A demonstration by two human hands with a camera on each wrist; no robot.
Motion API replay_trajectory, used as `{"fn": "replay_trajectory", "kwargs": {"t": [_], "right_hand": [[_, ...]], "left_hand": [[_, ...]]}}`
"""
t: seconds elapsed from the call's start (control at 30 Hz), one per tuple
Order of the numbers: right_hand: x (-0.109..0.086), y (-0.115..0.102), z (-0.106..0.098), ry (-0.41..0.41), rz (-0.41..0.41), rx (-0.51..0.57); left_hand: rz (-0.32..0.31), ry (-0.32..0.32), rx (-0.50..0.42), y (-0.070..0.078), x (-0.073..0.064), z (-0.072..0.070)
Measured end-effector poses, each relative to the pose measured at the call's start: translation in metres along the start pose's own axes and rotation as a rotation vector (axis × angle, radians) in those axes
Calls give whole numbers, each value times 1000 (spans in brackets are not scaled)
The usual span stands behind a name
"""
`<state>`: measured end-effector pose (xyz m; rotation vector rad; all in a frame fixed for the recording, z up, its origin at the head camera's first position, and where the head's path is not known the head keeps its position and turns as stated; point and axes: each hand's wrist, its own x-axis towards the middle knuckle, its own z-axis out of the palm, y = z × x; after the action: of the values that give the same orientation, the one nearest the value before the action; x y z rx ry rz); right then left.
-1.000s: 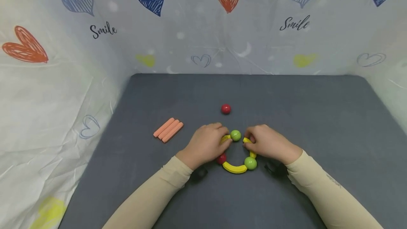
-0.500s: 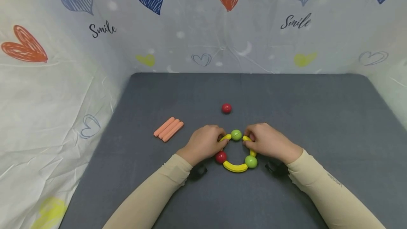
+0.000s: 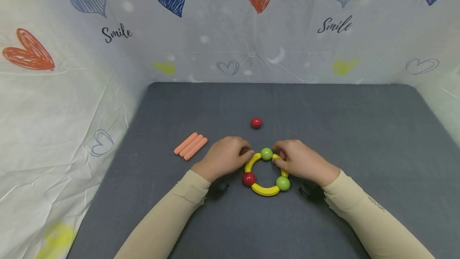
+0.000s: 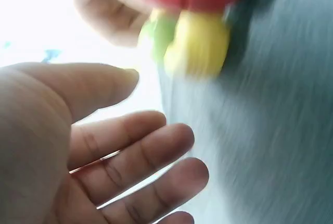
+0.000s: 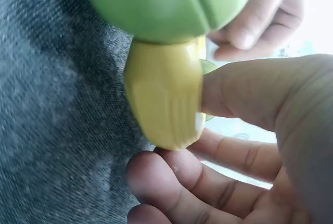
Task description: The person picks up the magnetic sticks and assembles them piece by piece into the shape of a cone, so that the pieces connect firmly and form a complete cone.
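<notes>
Several banana-like yellow curved pieces and small balls form a ring on the dark tabletop. A red ball (image 3: 248, 179) sits at its left, one green ball (image 3: 266, 154) at the back and another green ball (image 3: 283, 183) at the front right. My left hand (image 3: 223, 157) is spread just left of the left yellow piece (image 3: 248, 164), holding nothing. My right hand (image 3: 302, 159) pinches the right yellow piece (image 5: 164, 91) between thumb and fingers, its far end up against the back green ball. The front yellow piece (image 3: 265, 191) links the red ball and front green ball.
A loose red ball (image 3: 256, 122) rests behind the ring. Several orange-pink sticks (image 3: 190, 146) lie side by side to the left. A white cloth (image 3: 230, 35) printed with hearts hangs behind the table.
My left hand has let go of the left yellow piece and drawn back leftward. My right hand has brought the right yellow piece against the back green ball, closing the gap there.
</notes>
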<state>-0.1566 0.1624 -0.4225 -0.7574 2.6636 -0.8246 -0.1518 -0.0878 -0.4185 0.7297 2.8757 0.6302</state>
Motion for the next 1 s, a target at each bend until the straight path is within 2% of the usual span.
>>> {"fn": "replay_trajectory", "kwargs": {"t": [0.13,0.27,0.37,0.47,0.53,0.73,1.0], "right_hand": [[1,-2,2,-28,-10,-7],[2,-3,5,-52,-9,-23],[2,-3,7,-43,-11,-34],[0,-3,8,-22,-12,-32],[-1,-3,9,-11,-10,-26],[-2,-3,7,-15,-2,-6],[-3,-1,3,-21,-10,18]], "left_hand": [[-78,45,85,-12,-2,-18],[-192,52,197,-24,-6,-32],[-273,69,285,-31,-11,-39],[-327,83,338,-35,-15,-46],[-352,69,349,-37,-16,-48],[-417,-30,329,-40,-17,-51],[-426,-50,333,-43,-18,-48]]}}
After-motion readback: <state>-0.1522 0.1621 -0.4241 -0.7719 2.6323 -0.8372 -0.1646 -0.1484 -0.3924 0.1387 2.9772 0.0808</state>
